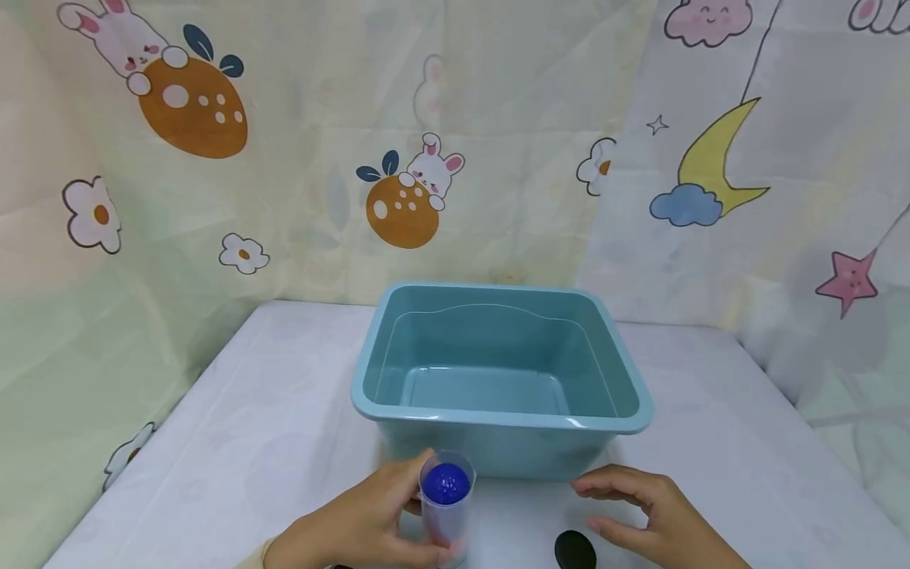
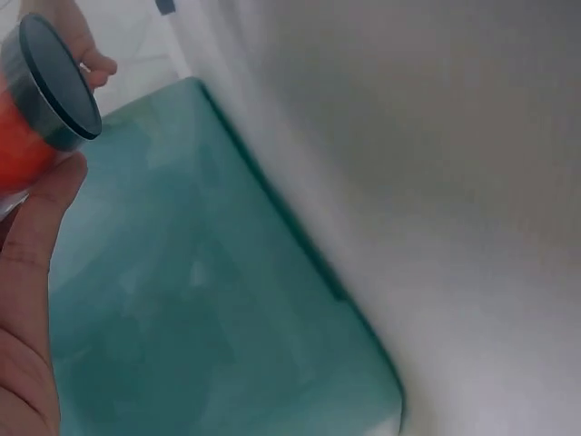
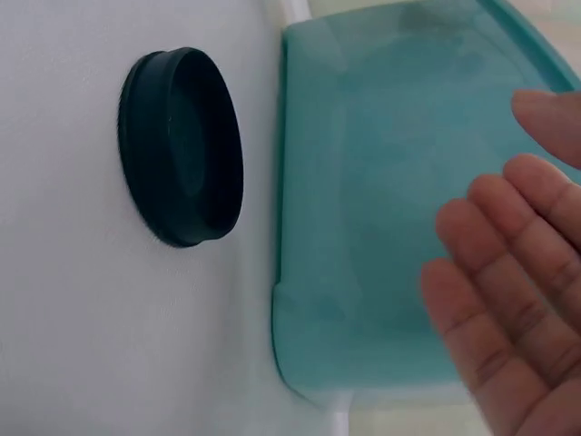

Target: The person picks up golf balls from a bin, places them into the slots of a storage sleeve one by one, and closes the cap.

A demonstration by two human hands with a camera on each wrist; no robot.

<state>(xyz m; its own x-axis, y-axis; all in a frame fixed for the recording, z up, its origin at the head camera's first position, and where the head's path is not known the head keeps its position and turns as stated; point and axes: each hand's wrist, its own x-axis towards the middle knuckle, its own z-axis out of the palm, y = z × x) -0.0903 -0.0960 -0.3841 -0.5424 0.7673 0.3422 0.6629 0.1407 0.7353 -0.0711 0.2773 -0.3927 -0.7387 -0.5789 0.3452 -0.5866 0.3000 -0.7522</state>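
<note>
My left hand (image 1: 370,514) grips a clear plastic tube (image 1: 446,525) in front of the basin. A shiny blue ball (image 1: 446,484) sits at the tube's upper end, and something pinkish shows lower down. The left wrist view shows an orange-red thing (image 2: 20,145) inside, beside a dark end cap (image 2: 62,77) on the tube. On the table lies a loose round black lid (image 1: 575,550), its hollow side visible in the right wrist view. Just right of that lid, my right hand (image 1: 650,510) hovers with fingers relaxed and holds nothing.
A light blue-green plastic basin (image 1: 498,446) stands on the white-covered table (image 1: 284,427), just beyond both hands. Behind the table hangs a printed cloth (image 1: 512,197) with rabbits, flowers and a moon.
</note>
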